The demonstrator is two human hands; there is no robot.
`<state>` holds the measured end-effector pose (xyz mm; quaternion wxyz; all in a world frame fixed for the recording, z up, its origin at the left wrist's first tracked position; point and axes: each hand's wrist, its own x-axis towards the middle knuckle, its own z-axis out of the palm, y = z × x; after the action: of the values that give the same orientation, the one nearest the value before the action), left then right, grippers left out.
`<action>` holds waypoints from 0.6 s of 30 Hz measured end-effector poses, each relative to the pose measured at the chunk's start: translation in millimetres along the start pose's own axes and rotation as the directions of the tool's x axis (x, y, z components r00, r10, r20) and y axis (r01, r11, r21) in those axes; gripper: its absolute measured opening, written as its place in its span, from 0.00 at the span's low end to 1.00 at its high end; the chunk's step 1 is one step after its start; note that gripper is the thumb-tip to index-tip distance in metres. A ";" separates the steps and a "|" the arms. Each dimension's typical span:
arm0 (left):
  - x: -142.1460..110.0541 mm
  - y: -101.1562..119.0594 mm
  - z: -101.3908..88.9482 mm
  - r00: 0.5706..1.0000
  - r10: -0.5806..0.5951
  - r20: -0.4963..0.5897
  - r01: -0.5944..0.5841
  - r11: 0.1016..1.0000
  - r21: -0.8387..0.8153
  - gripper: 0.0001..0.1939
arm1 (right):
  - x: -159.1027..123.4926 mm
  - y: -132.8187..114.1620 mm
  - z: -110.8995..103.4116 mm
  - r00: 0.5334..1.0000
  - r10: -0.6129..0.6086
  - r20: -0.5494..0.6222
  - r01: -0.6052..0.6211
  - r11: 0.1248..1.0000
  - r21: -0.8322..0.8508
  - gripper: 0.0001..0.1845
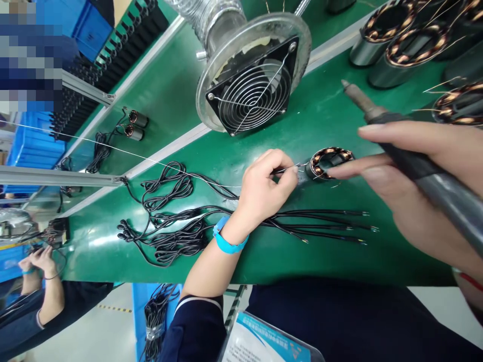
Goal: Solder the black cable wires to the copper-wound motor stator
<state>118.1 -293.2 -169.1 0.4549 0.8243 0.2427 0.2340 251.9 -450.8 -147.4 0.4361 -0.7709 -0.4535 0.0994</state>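
Observation:
My left hand [264,186], with a blue wristband [230,245], is closed in a pinch on the end of a black cable [217,186]. Thin bare leads stick out of the pinch toward a small copper-wound motor stator [312,168] lying on the green bench. A thin silvery wire [151,159] runs from the upper left to behind this hand. My right hand [422,201] grips a soldering iron [418,156], its tip pointing up and left, apart from the stator. The right index fingertip reaches the stator's right edge.
Coiled black cables [181,239] lie left, their stripped ends [362,213] running right below my left hand. A fume-extractor fan [252,98] stands ahead. More stators [392,68] fill the upper right. At far left are a co-worker's hands [43,261] and blue bins [37,146].

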 end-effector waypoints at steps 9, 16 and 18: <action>0.9 3.1 -1.7 0.999 0.041 -0.006 -0.041 0.999 -0.006 0.10 | 4.6 14.1 36.0 0.963 -0.270 -0.022 0.268 0.962 -0.043 0.28; 1.0 1.8 -1.1 0.999 0.032 -0.018 -0.032 0.999 -0.005 0.09 | 6.1 17.7 41.2 0.953 -0.298 -0.053 0.297 0.955 -0.028 0.25; 0.2 0.5 -1.2 0.999 0.042 -0.019 -0.042 0.999 -0.027 0.08 | 5.0 18.4 42.6 0.957 -0.281 -0.078 0.281 0.960 -0.008 0.26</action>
<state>117.6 -292.5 -168.1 0.4590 0.8206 0.2262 0.2543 242.6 -425.8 -185.7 0.4645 -0.7012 -0.5408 0.0071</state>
